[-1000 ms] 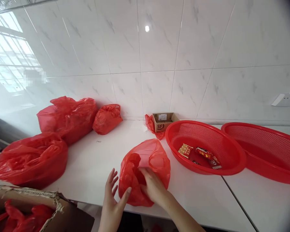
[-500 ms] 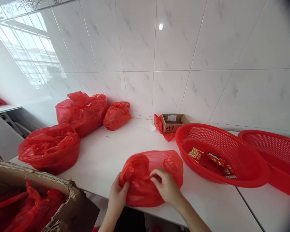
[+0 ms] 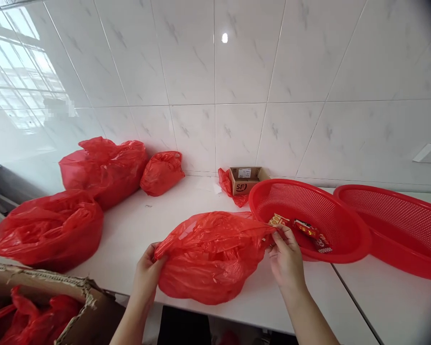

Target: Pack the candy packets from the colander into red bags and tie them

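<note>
A filled red plastic bag (image 3: 208,268) rests near the front edge of the white table, its mouth spread wide between my hands. My left hand (image 3: 148,266) is closed on the left side of the bag's rim. On the other side, my right hand (image 3: 283,249) pinches the right corner of the rim, close to the front of a red perforated basket (image 3: 352,235). Inside that basket lie a few small packets (image 3: 305,229) in red, yellow and black. What the bag contains is hidden under its crumpled film.
More red bags, a large one (image 3: 104,175), a small one (image 3: 162,173) and a wide one (image 3: 46,230), stand at left. A cardboard carton (image 3: 104,306) holds red bags at lower left. A small SF box (image 3: 249,181) sits by the wall; a second basket (image 3: 398,239) is at right.
My hands have moved apart, stretching the bag's mouth from a gathered shape into a wide one. My right hand went right to the basket. The view has shifted right.
</note>
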`<state>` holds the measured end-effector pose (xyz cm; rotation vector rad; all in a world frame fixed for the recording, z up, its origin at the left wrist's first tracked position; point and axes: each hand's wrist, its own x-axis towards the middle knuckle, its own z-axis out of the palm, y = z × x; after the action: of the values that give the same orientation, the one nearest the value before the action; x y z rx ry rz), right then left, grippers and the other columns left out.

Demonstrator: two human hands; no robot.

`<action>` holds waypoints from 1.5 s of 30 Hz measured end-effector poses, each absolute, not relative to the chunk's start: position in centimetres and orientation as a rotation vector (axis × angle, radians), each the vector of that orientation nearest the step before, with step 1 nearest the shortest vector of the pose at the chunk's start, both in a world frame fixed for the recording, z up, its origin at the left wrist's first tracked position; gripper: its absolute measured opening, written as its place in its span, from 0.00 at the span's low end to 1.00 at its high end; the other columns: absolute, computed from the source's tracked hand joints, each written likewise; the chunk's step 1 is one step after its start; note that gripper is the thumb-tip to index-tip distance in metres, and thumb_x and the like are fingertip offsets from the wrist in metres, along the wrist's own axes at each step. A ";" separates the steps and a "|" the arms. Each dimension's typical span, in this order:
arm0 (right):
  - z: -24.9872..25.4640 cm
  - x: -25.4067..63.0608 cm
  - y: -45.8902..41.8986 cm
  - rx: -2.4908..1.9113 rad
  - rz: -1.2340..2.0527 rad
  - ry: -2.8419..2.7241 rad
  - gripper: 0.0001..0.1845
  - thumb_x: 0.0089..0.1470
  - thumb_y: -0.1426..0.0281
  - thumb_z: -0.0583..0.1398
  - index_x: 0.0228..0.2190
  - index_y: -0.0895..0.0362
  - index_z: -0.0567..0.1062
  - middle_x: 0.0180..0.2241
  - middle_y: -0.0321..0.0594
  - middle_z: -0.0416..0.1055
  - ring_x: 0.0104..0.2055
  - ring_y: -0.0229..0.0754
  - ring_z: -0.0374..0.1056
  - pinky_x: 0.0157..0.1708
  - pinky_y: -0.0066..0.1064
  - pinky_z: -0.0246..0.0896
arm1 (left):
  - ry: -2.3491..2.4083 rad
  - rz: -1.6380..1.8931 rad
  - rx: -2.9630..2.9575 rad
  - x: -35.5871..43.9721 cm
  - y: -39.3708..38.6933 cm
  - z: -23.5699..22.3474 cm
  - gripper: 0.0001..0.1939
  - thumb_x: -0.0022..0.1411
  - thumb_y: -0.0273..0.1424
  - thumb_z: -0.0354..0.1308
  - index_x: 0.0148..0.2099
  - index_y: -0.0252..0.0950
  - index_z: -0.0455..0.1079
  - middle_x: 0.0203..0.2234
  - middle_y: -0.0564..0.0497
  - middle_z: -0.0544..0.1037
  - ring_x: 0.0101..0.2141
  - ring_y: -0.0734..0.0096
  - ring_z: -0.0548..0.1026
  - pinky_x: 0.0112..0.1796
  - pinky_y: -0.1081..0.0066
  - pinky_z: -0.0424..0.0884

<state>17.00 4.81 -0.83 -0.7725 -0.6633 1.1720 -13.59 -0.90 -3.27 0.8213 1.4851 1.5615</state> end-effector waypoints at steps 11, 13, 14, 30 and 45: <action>1.4 16.1 4.2 -0.934 1.180 -1.153 0.14 0.56 0.56 0.60 0.39 0.51 0.75 0.39 0.38 0.75 0.40 0.44 0.72 0.44 0.42 0.69 | 1.506 1.459 0.944 -12.4 -0.7 -2.4 0.28 0.52 0.45 0.64 0.51 0.38 0.67 0.42 0.45 0.79 0.41 0.55 0.78 0.39 0.61 0.75; 1.6 15.2 3.6 -0.952 1.099 -1.444 0.15 0.57 0.57 0.60 0.40 0.53 0.77 0.45 0.41 0.74 0.49 0.48 0.69 0.53 0.44 0.63 | 1.658 1.435 1.125 -10.9 -0.9 -2.0 0.30 0.53 0.46 0.63 0.54 0.39 0.65 0.49 0.43 0.75 0.49 0.51 0.74 0.48 0.55 0.72; 1.8 14.9 3.4 -0.943 1.062 -1.504 0.16 0.57 0.57 0.59 0.41 0.53 0.78 0.47 0.42 0.73 0.52 0.49 0.67 0.55 0.44 0.61 | 1.768 1.461 1.248 -10.2 -1.2 -1.7 0.31 0.54 0.46 0.62 0.56 0.39 0.64 0.53 0.42 0.71 0.53 0.49 0.70 0.52 0.52 0.68; 5.9 19.8 3.1 -0.665 0.939 -0.979 0.29 0.63 0.49 0.42 0.60 0.44 0.62 0.53 0.46 0.71 0.55 0.48 0.68 0.54 0.49 0.62 | 1.807 0.466 2.400 -6.0 0.4 -4.4 0.21 0.49 0.24 0.59 0.46 0.46 0.78 0.40 0.42 0.81 0.49 0.44 0.73 0.59 0.37 0.43; 1.8 20.9 -0.6 -0.603 1.335 -0.782 0.15 0.59 0.60 0.56 0.29 0.53 0.78 0.28 0.40 0.72 0.32 0.42 0.70 0.37 0.38 0.68 | 1.602 1.232 1.951 -2.2 0.2 -1.7 0.22 0.64 0.40 0.54 0.59 0.46 0.64 0.59 0.43 0.65 0.58 0.54 0.65 0.52 0.56 0.67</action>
<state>20.91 -0.64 1.75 -0.6030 -0.7821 1.3348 -2.17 0.18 -1.67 1.9510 1.6022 1.2319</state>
